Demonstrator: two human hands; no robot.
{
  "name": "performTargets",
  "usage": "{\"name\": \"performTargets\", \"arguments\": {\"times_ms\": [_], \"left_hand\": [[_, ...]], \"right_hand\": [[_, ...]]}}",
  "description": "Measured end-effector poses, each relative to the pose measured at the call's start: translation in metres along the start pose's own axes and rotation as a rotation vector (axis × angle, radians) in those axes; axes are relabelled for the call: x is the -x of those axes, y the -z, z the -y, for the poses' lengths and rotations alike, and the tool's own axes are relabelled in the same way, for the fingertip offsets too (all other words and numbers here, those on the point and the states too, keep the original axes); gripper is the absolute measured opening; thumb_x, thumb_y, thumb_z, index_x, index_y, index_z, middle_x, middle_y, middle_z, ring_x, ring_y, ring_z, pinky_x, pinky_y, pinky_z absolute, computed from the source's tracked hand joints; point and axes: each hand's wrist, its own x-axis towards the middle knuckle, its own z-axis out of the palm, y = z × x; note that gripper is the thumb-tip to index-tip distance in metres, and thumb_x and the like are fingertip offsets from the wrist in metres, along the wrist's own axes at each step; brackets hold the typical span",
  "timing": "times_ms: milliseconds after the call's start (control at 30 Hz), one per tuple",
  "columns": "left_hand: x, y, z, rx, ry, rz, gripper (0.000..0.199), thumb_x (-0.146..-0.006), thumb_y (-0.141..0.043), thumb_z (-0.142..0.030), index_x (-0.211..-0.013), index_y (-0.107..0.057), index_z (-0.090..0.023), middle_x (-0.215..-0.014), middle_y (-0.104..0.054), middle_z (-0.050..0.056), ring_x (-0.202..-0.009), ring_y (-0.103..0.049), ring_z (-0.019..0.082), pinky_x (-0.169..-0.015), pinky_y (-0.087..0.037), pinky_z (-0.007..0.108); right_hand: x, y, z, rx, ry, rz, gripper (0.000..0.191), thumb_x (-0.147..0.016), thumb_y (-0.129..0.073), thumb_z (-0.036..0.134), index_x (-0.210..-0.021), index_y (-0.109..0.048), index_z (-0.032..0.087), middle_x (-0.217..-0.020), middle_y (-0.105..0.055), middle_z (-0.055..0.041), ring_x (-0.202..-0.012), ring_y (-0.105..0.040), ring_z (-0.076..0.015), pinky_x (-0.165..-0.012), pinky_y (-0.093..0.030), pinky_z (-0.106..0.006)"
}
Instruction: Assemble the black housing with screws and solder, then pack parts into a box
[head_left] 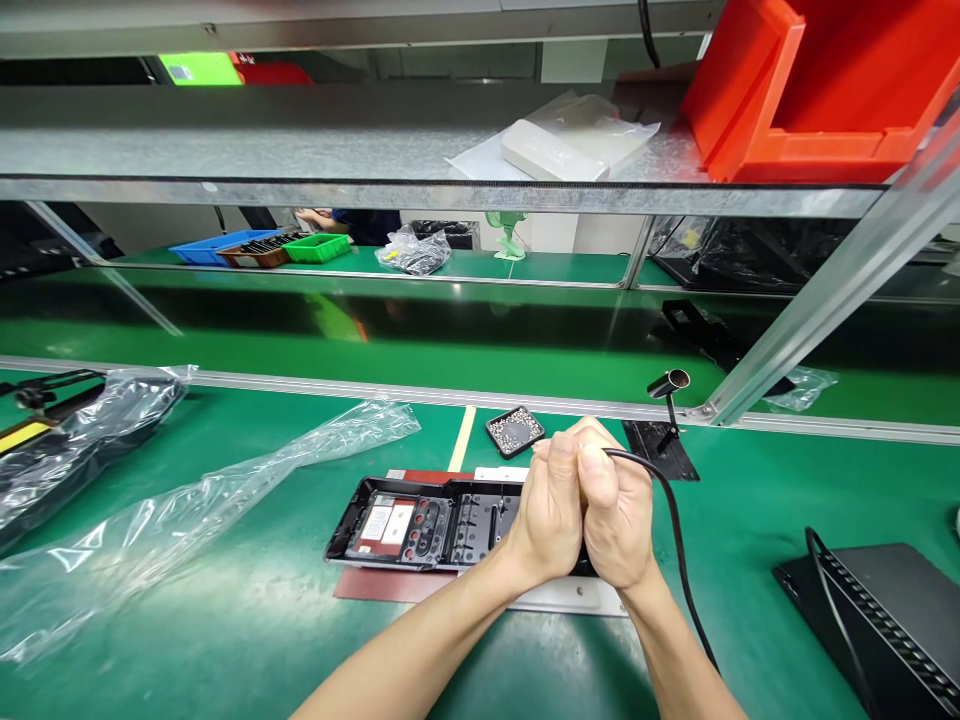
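My left hand [551, 515] and my right hand [619, 510] are pressed together, both closed, over the right part of a black plastic housing [450, 553]. A black cable [679, 535] comes out at the top of my right hand and curves down to the bench's front edge. What my left fingers grip is hidden. Buttons, small posts and white labels show inside the housing. It lies on a fixture plate [577, 596] with a reddish-brown part [390, 585]. Behind my hands is a small black tray [515, 432] of tiny metal parts, probably screws.
Clear plastic film [217, 500] stretches across the left, near a bagged black item [90, 440]. A short metal tube on a stand [669, 383] rises behind my right hand. On the right lies a black device [877, 610]. A red bin [817, 110] sits on the overhead shelf [300, 140].
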Motion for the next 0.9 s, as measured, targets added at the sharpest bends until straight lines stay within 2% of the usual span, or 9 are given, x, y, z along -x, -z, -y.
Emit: {"name": "performTargets", "arguments": {"times_ms": [300, 467, 633, 900], "left_hand": [[0.0023, 0.0, 0.0046, -0.016, -0.027, -0.045, 0.052, -0.11, -0.021, -0.053, -0.075, -0.045, -0.024, -0.069, -0.048, 0.001, -0.063, -0.043, 0.017, -0.064, -0.041, 0.033], [0.004, 0.0006, 0.0064, -0.008, 0.012, -0.038, 0.051, -0.11, -0.02, -0.054, -0.077, -0.045, -0.023, -0.07, -0.052, 0.001, -0.065, -0.045, 0.017, -0.064, -0.042, 0.032], [0.0037, 0.0006, 0.0067, 0.0, -0.005, -0.027, 0.047, -0.111, -0.021, -0.05, -0.079, -0.043, -0.023, -0.072, -0.048, 0.0, -0.066, -0.042, 0.016, -0.066, -0.041, 0.031], [0.0042, 0.0002, 0.0091, 0.018, -0.011, -0.022, 0.047, -0.111, -0.021, -0.049, -0.078, -0.043, -0.023, -0.072, -0.047, 0.0, -0.065, -0.044, 0.016, -0.065, -0.041, 0.031]], "right_hand": [[-0.0004, -0.0004, 0.0008, -0.004, 0.01, 0.006, 0.042, -0.103, -0.05, 0.041, -0.066, -0.054, 0.02, -0.072, -0.053, -0.0013, -0.069, -0.05, -0.0152, -0.067, -0.041, -0.032], [0.0012, 0.0012, -0.0016, 0.012, 0.019, 0.016, 0.04, -0.104, -0.049, 0.041, -0.073, -0.062, 0.021, -0.075, -0.057, -0.0016, -0.071, -0.054, -0.0155, -0.069, -0.041, -0.032], [0.0003, 0.0005, -0.0016, 0.009, 0.005, 0.007, 0.04, -0.103, -0.05, 0.04, -0.068, -0.054, 0.02, -0.073, -0.052, -0.0007, -0.068, -0.05, -0.0146, -0.068, -0.04, -0.032], [0.0024, 0.0014, -0.0016, 0.0, 0.011, 0.012, 0.038, -0.102, -0.051, 0.037, -0.07, -0.06, 0.019, -0.075, -0.058, -0.0016, -0.07, -0.055, -0.015, -0.069, -0.042, -0.03]]}}
